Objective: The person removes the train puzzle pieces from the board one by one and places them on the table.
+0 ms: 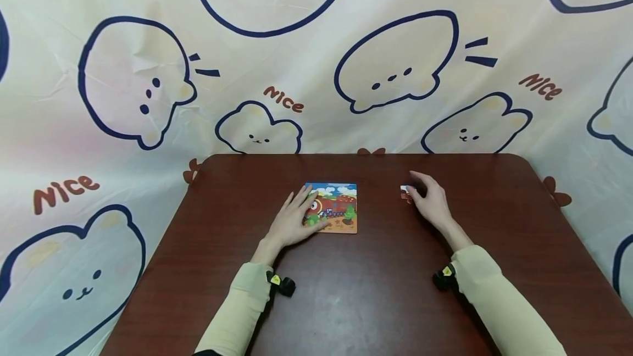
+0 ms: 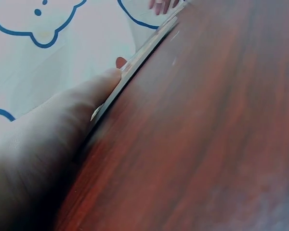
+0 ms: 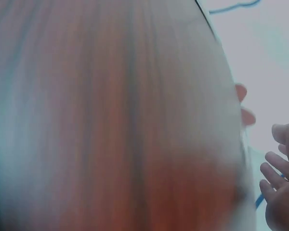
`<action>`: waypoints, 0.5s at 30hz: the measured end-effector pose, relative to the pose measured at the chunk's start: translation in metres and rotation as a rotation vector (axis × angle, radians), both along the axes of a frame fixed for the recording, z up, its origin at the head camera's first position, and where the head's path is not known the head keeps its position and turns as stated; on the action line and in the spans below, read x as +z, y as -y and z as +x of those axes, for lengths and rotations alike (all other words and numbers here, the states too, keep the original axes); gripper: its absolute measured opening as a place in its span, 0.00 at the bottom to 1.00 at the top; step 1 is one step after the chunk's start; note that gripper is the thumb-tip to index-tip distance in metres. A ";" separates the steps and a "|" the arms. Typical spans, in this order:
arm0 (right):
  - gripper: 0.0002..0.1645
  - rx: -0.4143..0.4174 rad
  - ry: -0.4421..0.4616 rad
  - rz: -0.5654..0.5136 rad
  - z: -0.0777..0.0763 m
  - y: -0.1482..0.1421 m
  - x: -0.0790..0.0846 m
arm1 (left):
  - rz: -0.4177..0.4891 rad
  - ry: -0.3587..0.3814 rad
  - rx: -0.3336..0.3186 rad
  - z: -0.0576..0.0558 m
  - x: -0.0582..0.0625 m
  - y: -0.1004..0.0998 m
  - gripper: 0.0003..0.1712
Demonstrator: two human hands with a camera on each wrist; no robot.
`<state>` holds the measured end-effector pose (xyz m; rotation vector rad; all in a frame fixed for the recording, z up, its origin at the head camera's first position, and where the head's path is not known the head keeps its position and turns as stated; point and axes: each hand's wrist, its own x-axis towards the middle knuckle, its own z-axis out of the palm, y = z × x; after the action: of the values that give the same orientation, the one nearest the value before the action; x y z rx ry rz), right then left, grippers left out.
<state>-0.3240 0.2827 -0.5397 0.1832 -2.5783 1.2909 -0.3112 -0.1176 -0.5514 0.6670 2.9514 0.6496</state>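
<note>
A square picture board (image 1: 341, 207), printed with a red train, green bushes and a blue sky, lies flat on the table. My left hand (image 1: 296, 220) rests across its left side, with the fingers extended and the thumb along the lower part. In the left wrist view, the thumb lies against the edge of the thin board (image 2: 139, 57). Farther right, a small printed piece (image 1: 405, 193) lies beside the thumb of my right hand (image 1: 431, 201). Thumb and index finger stand apart; the thumb partly covers the piece, and contact is hard to judge.
The dark brown wooden table (image 1: 346, 290) has rounded far corners. Behind it hangs a pale cloth (image 1: 316, 70) with blue outlined cartoon animals. Each wrist wears a black strap with a small camera, such as the left wrist camera (image 1: 286, 286).
</note>
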 end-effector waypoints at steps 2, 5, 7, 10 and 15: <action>0.29 0.032 0.000 -0.020 -0.002 0.012 0.006 | -0.001 -0.010 0.000 0.000 0.000 0.001 0.58; 0.29 0.092 0.026 -0.026 -0.003 0.033 0.017 | 0.003 -0.018 -0.002 0.000 0.000 0.001 0.57; 0.28 0.125 0.037 -0.006 -0.005 0.046 0.020 | 0.002 -0.020 -0.001 0.000 0.000 0.001 0.57; 0.28 0.183 0.070 0.006 -0.006 0.065 0.024 | 0.003 -0.018 0.002 0.000 0.001 0.001 0.57; 0.26 0.252 0.123 -0.003 -0.009 0.095 0.025 | 0.012 -0.013 0.011 0.001 0.001 0.001 0.58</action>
<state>-0.3330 0.1874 -0.5147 0.4548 -2.7259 1.4311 -0.3099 -0.1181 -0.5506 0.6587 2.9678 0.6670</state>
